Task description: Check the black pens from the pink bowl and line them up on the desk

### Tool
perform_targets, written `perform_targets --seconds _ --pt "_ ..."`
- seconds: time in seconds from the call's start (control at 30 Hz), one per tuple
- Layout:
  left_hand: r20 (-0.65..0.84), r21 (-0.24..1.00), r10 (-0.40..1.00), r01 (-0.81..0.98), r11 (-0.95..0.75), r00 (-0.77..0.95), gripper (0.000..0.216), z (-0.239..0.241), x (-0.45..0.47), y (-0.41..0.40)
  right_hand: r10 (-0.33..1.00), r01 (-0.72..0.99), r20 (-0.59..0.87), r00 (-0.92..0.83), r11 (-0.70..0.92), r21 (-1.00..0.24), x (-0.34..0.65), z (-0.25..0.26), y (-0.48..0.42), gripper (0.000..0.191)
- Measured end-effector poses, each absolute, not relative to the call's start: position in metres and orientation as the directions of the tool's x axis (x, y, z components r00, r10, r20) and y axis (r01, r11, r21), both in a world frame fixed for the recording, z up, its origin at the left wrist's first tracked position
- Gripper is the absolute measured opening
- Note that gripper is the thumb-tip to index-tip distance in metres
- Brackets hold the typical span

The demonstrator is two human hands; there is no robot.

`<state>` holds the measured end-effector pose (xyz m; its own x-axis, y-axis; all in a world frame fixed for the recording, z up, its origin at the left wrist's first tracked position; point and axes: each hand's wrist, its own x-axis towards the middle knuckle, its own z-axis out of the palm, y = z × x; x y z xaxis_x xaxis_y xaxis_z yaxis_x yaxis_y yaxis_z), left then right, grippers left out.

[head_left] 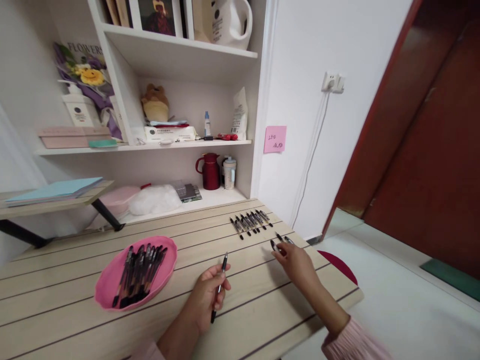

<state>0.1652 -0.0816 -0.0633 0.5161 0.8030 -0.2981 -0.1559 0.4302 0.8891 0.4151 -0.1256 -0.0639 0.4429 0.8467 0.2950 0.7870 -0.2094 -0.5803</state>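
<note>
Fingers of the left hand (206, 295) pinch one pen (224, 263), right of the pink tray (170, 256) containing a pen bundle (140, 275). Farther right of the tray, bent fingers of the right hand (296, 261) are at loose pens (288, 240); I cannot tell whether they grip one. A pen row (251, 224) also lies right of the tray.

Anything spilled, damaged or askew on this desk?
Nothing stands out: no spill or visible damage. A bunch of pens lies in the pink tray, a row of pens is orderly, and the left hand holds one pen.
</note>
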Motion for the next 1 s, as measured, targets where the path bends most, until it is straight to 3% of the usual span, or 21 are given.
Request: perform_targets --seconds 0.1,0.27,0.63,1.0 --pt "-0.316 0.881 0.789 -0.146 0.450 0.527 0.036 -0.064 0.170 -0.084 0.844 0.884 0.305 0.441 -0.351 -0.307 0.433 -0.071 -0.143 0.020" --pt "-0.324 0.861 0.751 -0.150 0.487 0.575 0.035 -0.064 0.185 -0.090 0.859 0.903 0.277 0.430 -0.405 -0.143 0.433 -0.078 -0.143 0.020" --pt "-0.318 0.856 0.714 -0.135 0.499 0.624 0.042 -0.064 0.196 -0.102 0.871 0.884 0.151 0.468 -0.459 -0.094 0.430 -0.072 -0.104 0.017" --pt "-0.298 0.875 0.711 -0.116 0.471 0.637 0.044 -0.066 0.196 -0.101 0.839 0.854 0.161 0.520 -0.510 -0.099 0.435 -0.078 -0.112 0.023"
